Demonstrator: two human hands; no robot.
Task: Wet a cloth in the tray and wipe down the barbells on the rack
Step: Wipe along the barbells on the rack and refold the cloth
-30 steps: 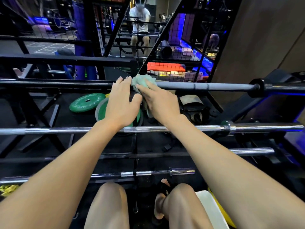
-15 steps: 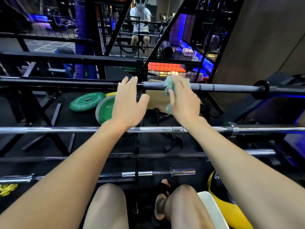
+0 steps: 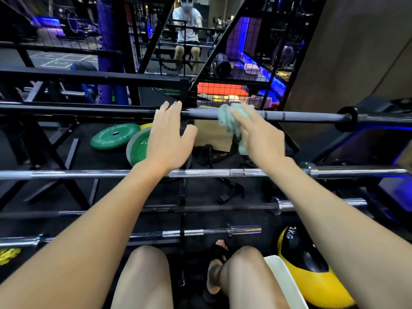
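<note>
The wiping is under way on the top black barbell with the matte grey shaft [image 3: 289, 115], at 12 o'clock on the black steel rack [image 3: 185, 90]. The right hand [image 3: 259, 137] pinches the crumpled pale-green cloth [image 3: 231, 118] and presses it onto that shaft, so the wetting step looks done. The left hand [image 3: 169, 139] is spread flat, fingers straight, its tips resting on the same bar at 11 o'clock of the cloth. The white plastic tray [image 3: 283, 279] sits at 5 o'clock by the knees.

I judge the job early: the chrome barbell below [image 3: 200, 173] and the two lower bars show no cloth on them, though wetness cannot be told.

Compared with half a second ago, the cloth has slid rightward along the shaft, away from the left hand, which has barely shifted.
</note>
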